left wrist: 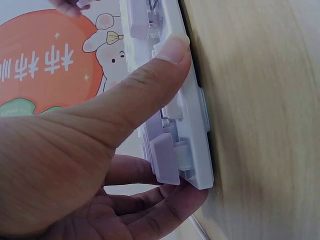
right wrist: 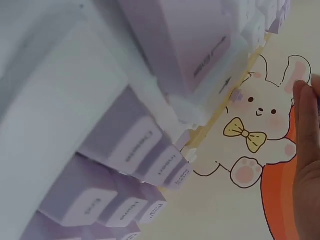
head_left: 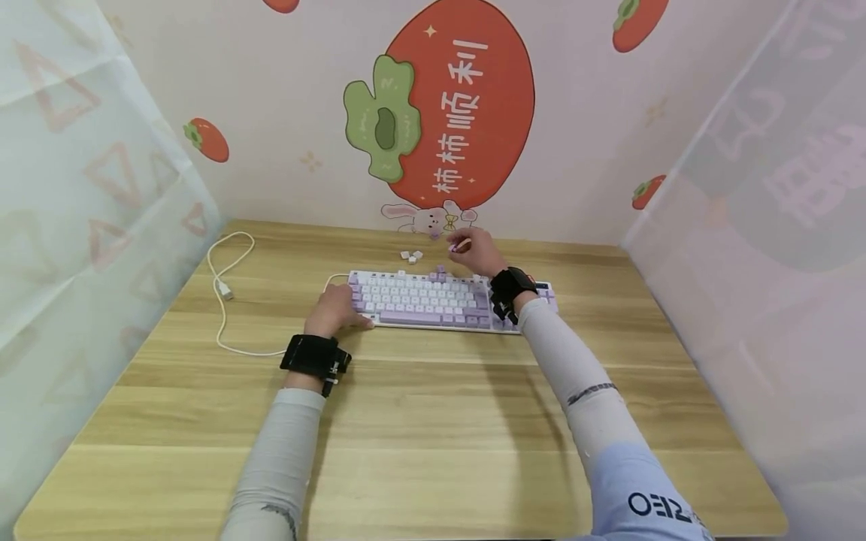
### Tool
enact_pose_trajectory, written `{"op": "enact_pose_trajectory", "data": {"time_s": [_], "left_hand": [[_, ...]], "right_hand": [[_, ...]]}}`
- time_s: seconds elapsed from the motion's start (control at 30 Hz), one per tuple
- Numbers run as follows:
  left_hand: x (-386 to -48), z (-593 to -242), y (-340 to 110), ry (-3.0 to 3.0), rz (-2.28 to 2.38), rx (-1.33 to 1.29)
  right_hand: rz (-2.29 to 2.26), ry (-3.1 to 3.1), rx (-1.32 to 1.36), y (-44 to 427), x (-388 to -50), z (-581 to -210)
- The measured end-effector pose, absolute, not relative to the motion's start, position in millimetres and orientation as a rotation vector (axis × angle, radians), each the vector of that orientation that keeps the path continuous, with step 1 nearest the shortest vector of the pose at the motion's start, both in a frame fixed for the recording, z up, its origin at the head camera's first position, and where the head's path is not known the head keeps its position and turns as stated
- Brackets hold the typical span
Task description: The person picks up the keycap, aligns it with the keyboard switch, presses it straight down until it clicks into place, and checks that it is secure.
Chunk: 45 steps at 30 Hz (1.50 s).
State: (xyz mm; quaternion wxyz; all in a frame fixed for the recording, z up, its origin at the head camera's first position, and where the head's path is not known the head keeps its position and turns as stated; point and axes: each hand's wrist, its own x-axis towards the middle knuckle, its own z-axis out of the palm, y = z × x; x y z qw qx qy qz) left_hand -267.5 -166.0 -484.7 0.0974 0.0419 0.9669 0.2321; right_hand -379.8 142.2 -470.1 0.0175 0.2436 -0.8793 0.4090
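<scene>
A white and purple keyboard (head_left: 419, 318) lies on the wooden table. The left hand (head_left: 333, 309) grips its left end; in the left wrist view that hand (left wrist: 95, 150) has its thumb on the white frame and its fingers curled round the short side. Above the keyboard's back edge, the right hand (head_left: 477, 252) pinches a small purple keycap (head_left: 454, 247) between thumb and fingertips. At the right wrist view's edge, part of this hand (right wrist: 308, 160) shows beyond the keys (right wrist: 130, 145); the keycap cannot be made out there.
Several loose white keycaps (head_left: 412, 257) lie behind the keyboard, and a purple one (head_left: 440, 270) is at its back edge. A white cable (head_left: 222, 315) with a USB plug (head_left: 225, 291) curves over the table's left side. A printed backdrop (head_left: 298, 113) stands behind.
</scene>
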Motion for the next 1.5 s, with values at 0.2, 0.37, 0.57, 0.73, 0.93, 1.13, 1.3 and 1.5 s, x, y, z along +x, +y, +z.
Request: {"op": "enact_pose_trajectory", "data": {"time_s": [0.2, 0.37, 0.57, 0.73, 0.93, 1.13, 1.3, 1.5], "left_hand": [[-267.4, -485.6, -165.8, 2.852, 0.68, 0.116], [-267.1, -485.3, -165.9, 2.864, 0.685, 0.114], [-268.8, -485.1, -166.9, 2.865, 0.683, 0.117], [-269.6, -484.9, -166.0, 2.867, 0.685, 0.115], [-269.6, -484.4, -165.7, 2.862, 0.674, 0.118], [-268.7, -482.6, -165.5, 2.865, 0.673, 0.125], [-268.3, -483.9, -166.0, 2.858, 0.669, 0.12], [-269.6, -482.3, -164.0, 2.856, 0.659, 0.115]], "right_hand": [[1.229, -2.699, 0.778, 144.6, -377.4, -475.0], [1.358, -2.605, 0.823, 144.3, -375.8, -476.9], [1.427, -2.569, 0.819, 140.1, -366.6, -471.1], [1.407, -2.606, 0.8, 137.6, -365.3, -471.3], [1.324, -2.61, 0.878, 134.3, -363.2, -473.9], [1.23, -2.611, 0.906, 130.4, -361.1, -473.0], [1.248, -2.648, 0.849, 127.7, -360.6, -474.0], [1.246, -2.713, 0.862, 126.2, -361.1, -471.7]]}}
